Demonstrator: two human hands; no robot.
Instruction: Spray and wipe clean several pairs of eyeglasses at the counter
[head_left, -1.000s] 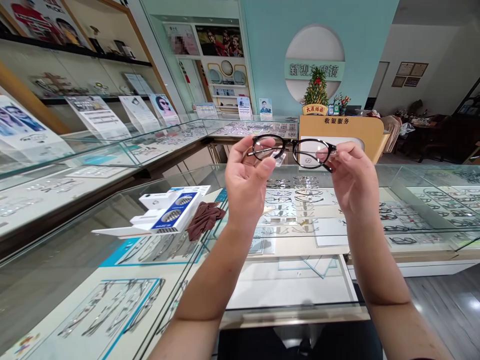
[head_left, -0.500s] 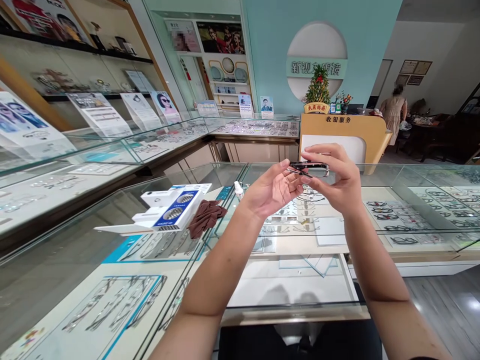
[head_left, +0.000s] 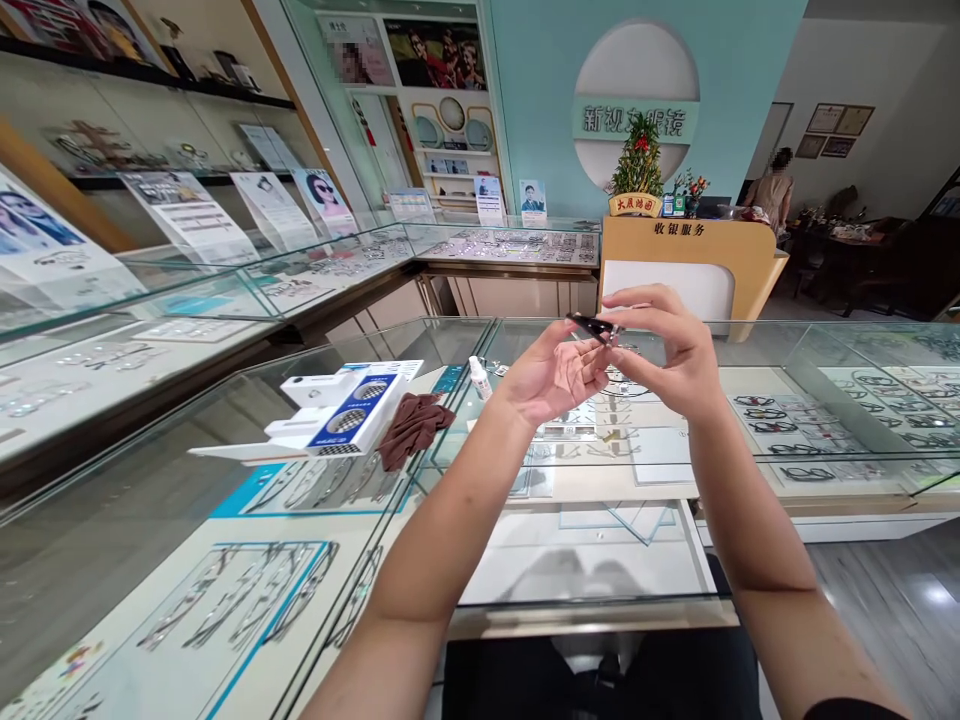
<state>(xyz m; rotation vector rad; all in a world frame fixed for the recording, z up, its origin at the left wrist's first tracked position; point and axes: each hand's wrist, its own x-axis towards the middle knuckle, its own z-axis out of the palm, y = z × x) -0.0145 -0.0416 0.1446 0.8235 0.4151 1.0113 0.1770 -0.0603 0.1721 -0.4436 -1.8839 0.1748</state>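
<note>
Dark-framed eyeglasses (head_left: 591, 326) are held up above the glass counter, turned nearly edge-on, so the lenses hardly show. My right hand (head_left: 679, 350) pinches them at their right end between thumb and fingers. From the left, my left hand (head_left: 551, 375) grips the other end near its thumb tip, its palm turned up and its other fingers loosely curled underneath. Left of my forearm, a crumpled brown cloth (head_left: 416, 428) lies against a blue and white box (head_left: 352, 415) on the glass top. A small white spray bottle (head_left: 480, 378) stands behind my left wrist.
Glass display counters (head_left: 517, 240) with rows of spectacles run along the left, back and right. Below my hands a white drawer (head_left: 517, 560) is pulled out toward me. A checkout desk (head_left: 690, 245) stands behind, and a person (head_left: 772, 195) is at the far right.
The eyeglasses have turned in my fingers, so the lens that showed before is now almost edge-on. The far person has shifted left, partly behind the desk.
</note>
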